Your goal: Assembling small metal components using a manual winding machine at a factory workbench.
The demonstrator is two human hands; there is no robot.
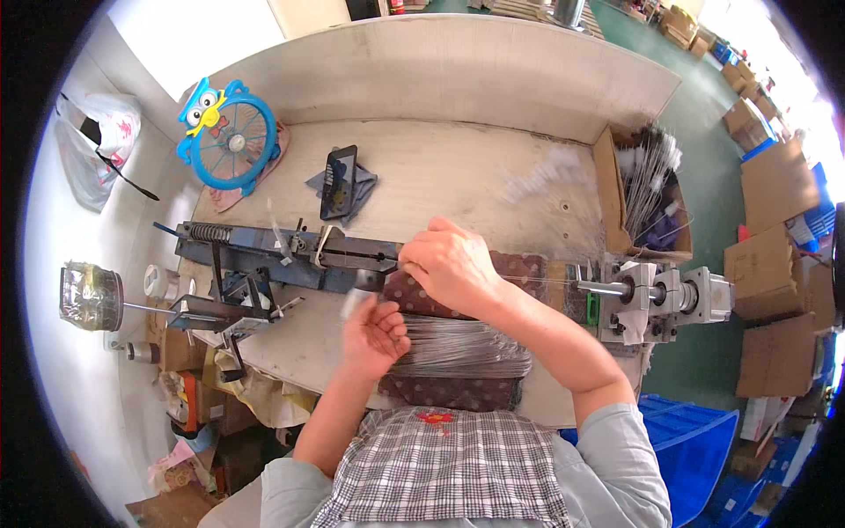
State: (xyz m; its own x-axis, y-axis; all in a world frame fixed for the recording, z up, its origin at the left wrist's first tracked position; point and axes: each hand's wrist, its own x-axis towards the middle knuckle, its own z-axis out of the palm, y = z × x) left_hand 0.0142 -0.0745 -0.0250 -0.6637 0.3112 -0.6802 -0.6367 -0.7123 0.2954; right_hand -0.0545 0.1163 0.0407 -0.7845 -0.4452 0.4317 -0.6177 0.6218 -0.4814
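Observation:
My right hand (449, 264) is closed in a pinch at the right end of a long blue metal jig (290, 255). A thin metal wire (532, 280) shows past its wrist, running toward a motor-driven spindle (607, 288) on the right; the pinched fingertips hide the wire's other end. Lower and to the left, my left hand (376, 339) has its fingers curled. A small white piece (354, 304), smeared by motion, is at its thumb and forefinger. Beneath both hands, a bundle of thin metal wires (462, 346) lies on a dark red dotted cloth (458, 393).
A phone (338, 182) rests on a grey cloth, beside a blue toy-shaped fan (233, 145). At the back right stands a cardboard box (612, 198) of wire pieces with white tufts. A crank mechanism (224, 308) is at the left. Blue crates (687, 449) sit below the table's right edge.

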